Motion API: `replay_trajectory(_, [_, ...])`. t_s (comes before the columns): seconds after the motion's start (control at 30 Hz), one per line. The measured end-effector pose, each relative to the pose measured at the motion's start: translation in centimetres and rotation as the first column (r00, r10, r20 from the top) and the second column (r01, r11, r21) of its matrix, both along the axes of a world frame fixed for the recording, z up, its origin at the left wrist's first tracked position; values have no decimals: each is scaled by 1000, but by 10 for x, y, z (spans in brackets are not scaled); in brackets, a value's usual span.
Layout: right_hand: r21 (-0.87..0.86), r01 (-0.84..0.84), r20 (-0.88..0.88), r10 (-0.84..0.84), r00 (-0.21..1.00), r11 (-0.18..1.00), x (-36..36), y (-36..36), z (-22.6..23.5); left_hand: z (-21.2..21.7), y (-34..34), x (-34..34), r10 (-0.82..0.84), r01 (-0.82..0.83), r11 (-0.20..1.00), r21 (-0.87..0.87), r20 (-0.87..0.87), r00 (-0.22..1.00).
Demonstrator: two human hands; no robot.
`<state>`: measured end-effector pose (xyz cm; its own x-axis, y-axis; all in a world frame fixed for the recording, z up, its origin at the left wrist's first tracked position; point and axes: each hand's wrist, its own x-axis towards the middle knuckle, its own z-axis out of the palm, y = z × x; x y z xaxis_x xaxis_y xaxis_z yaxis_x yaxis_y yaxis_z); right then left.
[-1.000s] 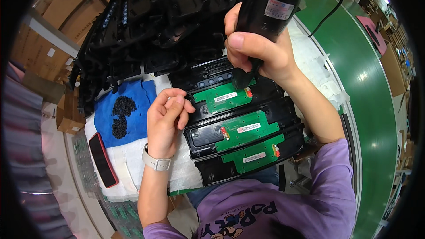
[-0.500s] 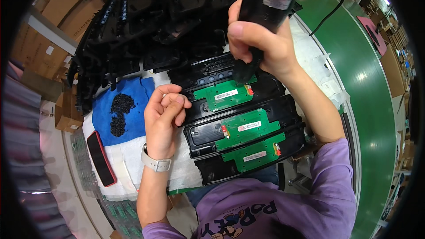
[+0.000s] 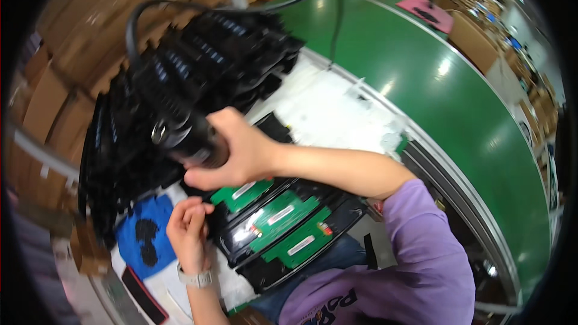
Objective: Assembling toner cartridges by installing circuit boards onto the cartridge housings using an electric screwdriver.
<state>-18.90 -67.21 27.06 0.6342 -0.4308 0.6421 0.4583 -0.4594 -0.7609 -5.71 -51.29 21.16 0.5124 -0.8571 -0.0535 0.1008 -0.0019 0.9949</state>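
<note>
My right hand (image 3: 244,150) is closed around a black corded electric screwdriver (image 3: 186,135), held over the left part of the farthest panel; its tip is hidden behind the hand. My left hand (image 3: 188,225) is just left of that panel, fingers curled together; anything pinched in them is too small to make out. Three black plastic panels (image 3: 253,278) lie side by side, each with a green circuit board. The farthest board (image 3: 241,192) is partly covered by my right hand. The middle board (image 3: 278,219) and the nearest board (image 3: 304,241) show white labels.
Small black screws (image 3: 147,238) lie in a heap on a blue cloth (image 3: 126,235) at the left, near a dark phone (image 3: 143,298). Stacked black plastic parts (image 3: 211,54) rise behind. The screwdriver's cable (image 3: 229,8) arches overhead. A green surface (image 3: 391,60) runs along the right.
My right hand has carried the screwdriver leftward, from the farthest board's right end toward its left. The whole view has shifted and turned. My left hand stays curled beside the panel.
</note>
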Motion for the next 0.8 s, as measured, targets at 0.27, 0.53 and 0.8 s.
replay_trajectory(0.27, [504,-500,501,232,833,704,-37,15,28,14,3,-22,-148,147,988,-41,-20,989])
replay_trajectory(0.53, [569,-480,540,137,831,667,-33,22,23,2,6,-19,-278,279,958,-70,29,960])
replay_trajectory(0.8, [585,-463,500,153,853,666,-34,29,24,-1,8,-21,-283,289,955,-62,91,955])
